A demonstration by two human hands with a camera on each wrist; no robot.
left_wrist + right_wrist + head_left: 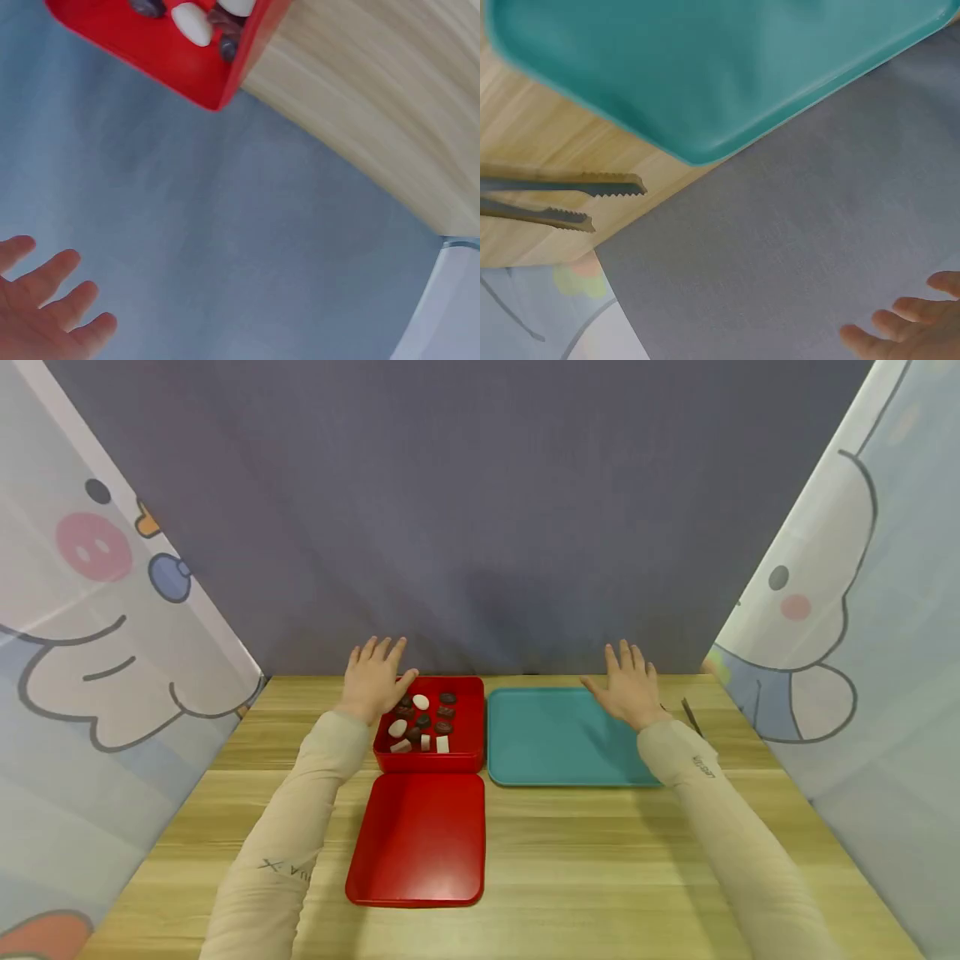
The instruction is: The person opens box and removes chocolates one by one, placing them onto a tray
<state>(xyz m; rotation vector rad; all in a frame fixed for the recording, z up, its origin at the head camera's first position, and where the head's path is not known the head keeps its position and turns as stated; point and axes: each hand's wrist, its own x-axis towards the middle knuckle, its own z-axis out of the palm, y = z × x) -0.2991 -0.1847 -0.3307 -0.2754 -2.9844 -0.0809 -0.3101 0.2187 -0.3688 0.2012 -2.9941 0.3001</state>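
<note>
My left hand hovers with spread fingers over the left edge of a red box, holding nothing. Inside the box lie several dark brown chocolates and several white pieces, some oval and some blocky. My right hand, also spread and holding nothing, is above the right part of a teal tray. Metal tongs with toothed tips lie on the table beside the tray; in the head view the right forearm partly hides them. Both wrist views show the fingers extended, apart from any object.
A shallow red lid or tray lies in front of the box. Everything stands on a wooden table. A grey-blue curtain rises at its back edge, with cartoon-printed sheets on both sides.
</note>
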